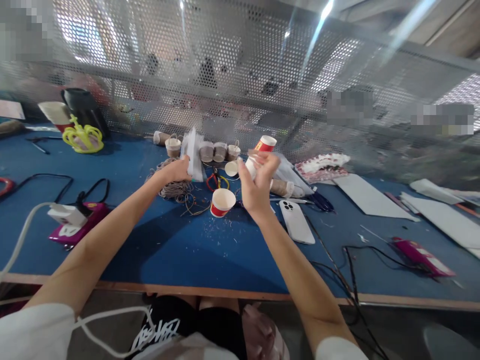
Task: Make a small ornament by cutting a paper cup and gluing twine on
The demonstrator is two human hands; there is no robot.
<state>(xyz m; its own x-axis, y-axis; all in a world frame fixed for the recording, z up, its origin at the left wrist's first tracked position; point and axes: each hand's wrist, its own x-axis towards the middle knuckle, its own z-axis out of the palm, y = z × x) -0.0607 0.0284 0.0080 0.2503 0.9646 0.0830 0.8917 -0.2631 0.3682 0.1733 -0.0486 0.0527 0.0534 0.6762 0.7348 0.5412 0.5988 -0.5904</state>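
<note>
My left hand point(180, 170) is closed at the edge of a clear plastic bag point(194, 155), beside a bundle of brown twine point(174, 187). My right hand point(258, 185) is raised, thumb and fingers apart, its fingertips blurred. Right behind it shows a red-and-white paper cup point(267, 143), partly hidden by the fingers; I cannot tell whether they touch it. Between my hands, a red paper cup point(222, 202) stands upright with its mouth towards me. Behind that lie pliers point(216, 181) with red and yellow handles. Several twine-wrapped cups point(220, 151) stand at the back.
A white phone point(297, 221) lies right of my right hand. Purple devices with black cables point(423, 256) lie on both sides. A yellow crown point(83, 136) and a dark jug point(85, 110) stand far left. White boards point(375, 196) lie right. A perforated metal screen point(232, 75) borders the back.
</note>
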